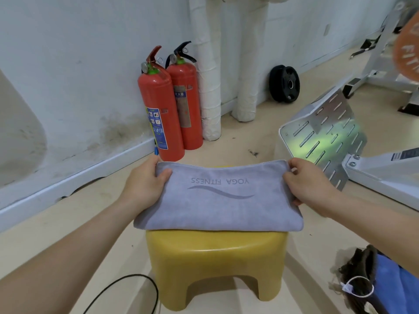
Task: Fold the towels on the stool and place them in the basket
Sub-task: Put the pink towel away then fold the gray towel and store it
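- Head view: grey towel (218,198), folded, "YOGA FITNESS" print upside down to me, lies on yellow stool (215,261).
- My left hand (145,182) pinches its far-left corner; right hand (310,184) grips far-right edge. Both closed on cloth.
- Around: 2 red extinguishers (170,105) by wall beyond, metal machine plate (324,134) to the right, black cable (127,288) on floor near-left.
- Dark basket (360,282) w/ blue cloth at lower right, apart from stool.

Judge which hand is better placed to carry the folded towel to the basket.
Probably the right hand. Both hands grip the grey towel at its far corners on the yellow stool, but the basket sits low on the person's right; the left hand would cross over.
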